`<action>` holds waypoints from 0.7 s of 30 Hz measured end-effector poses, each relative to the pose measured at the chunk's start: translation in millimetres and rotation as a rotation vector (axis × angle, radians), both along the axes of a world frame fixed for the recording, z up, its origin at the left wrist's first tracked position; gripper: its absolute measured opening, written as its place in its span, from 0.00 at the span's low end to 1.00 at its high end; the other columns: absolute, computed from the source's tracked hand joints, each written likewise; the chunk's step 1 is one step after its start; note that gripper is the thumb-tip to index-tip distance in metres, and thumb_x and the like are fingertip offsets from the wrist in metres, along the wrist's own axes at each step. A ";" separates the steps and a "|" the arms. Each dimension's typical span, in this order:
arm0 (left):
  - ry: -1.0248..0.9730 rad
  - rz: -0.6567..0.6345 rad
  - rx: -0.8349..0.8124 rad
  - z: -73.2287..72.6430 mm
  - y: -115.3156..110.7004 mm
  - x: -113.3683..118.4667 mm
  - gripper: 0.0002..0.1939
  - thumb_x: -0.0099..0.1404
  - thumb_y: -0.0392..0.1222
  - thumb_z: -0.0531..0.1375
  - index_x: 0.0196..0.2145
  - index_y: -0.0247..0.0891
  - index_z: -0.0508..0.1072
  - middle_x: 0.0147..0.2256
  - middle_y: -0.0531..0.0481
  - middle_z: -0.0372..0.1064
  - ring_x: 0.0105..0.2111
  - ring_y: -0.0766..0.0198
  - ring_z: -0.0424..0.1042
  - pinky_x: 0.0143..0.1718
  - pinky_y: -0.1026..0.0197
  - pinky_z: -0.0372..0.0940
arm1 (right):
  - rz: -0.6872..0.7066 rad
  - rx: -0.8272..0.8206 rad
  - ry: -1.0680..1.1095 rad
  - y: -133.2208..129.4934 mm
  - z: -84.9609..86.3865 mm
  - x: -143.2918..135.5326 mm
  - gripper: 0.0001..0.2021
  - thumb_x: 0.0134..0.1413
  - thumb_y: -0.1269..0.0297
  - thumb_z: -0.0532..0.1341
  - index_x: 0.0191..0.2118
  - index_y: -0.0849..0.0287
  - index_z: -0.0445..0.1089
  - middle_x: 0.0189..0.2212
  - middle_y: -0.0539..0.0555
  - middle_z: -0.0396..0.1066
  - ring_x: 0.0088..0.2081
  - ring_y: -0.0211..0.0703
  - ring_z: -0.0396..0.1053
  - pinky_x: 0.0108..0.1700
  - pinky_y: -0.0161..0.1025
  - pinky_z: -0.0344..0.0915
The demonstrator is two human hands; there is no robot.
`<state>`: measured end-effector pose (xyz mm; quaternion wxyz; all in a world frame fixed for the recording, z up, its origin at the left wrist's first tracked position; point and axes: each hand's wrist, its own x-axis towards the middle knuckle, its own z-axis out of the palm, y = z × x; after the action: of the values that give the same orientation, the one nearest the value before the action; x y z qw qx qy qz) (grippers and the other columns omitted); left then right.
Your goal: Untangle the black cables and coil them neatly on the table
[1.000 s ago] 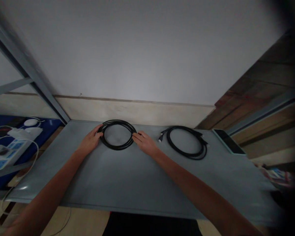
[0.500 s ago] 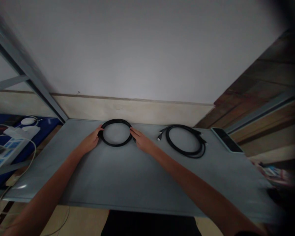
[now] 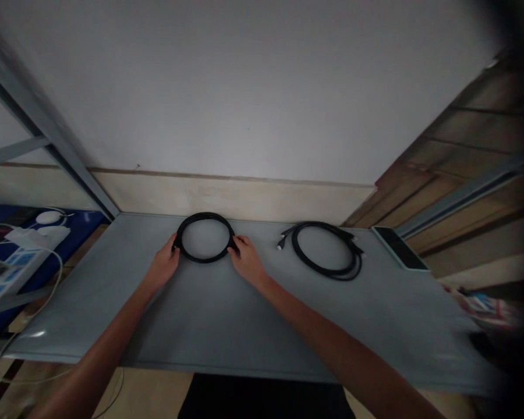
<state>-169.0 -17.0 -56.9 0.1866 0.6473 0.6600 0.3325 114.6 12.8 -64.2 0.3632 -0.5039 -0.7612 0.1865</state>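
Observation:
A coiled black cable (image 3: 204,260) forms a ring near the back of the grey tabletop (image 3: 227,326). My left hand (image 3: 165,260) pinches the coil's left side, where a dark end shows by the fingers. On the opposite side, my right hand (image 3: 247,259) grips the coil between thumb and fingers. To the right lies a second black cable (image 3: 325,270), coiled loosely, its connector ends sticking out at left and right. Neither hand touches that one.
At the far right of the table lies a phone (image 3: 400,249) in a pale green case. A white power strip (image 3: 21,259) with plugs and cords sits on a blue surface at left. A metal post (image 3: 76,166) rises at the back left corner, before a wall.
My right hand has slid a little down the ring's right side and its fingers have curled in. My left hand has shifted slightly lower on the coil. The second cable stays put.

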 end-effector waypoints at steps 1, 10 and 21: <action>-0.010 -0.003 0.012 0.6 -2.3 5.3 0.31 0.68 0.44 0.50 0.66 0.32 0.57 0.66 0.36 0.56 0.66 0.49 0.55 0.68 0.44 0.49 | -0.002 -0.001 -0.008 -1.6 -1.2 -1.0 0.21 0.62 0.62 0.58 0.58 0.64 0.67 0.53 0.67 0.68 0.55 0.56 0.66 0.60 0.54 0.63; -0.021 -0.031 -0.002 5.8 -14.1 -7.3 0.39 0.66 0.56 0.57 0.68 0.36 0.53 0.66 0.36 0.55 0.65 0.47 0.57 0.66 0.44 0.53 | -0.045 0.158 -0.170 4.2 10.3 75.4 0.19 0.63 0.64 0.54 0.58 0.59 0.68 0.56 0.64 0.65 0.58 0.55 0.62 0.61 0.55 0.60; -0.012 0.082 0.023 1.7 -15.1 -11.8 0.25 0.68 0.54 0.52 0.57 0.40 0.69 0.55 0.42 0.72 0.55 0.49 0.71 0.61 0.44 0.62 | -0.537 -0.164 -0.735 63.4 32.5 285.8 0.18 0.64 0.67 0.53 0.55 0.65 0.71 0.52 0.69 0.69 0.52 0.60 0.66 0.53 0.56 0.58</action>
<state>-180.7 -32.1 -55.2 0.1694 0.6200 0.6810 0.3510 400.5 76.2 -31.7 0.0636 -0.7431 -0.6646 -0.0457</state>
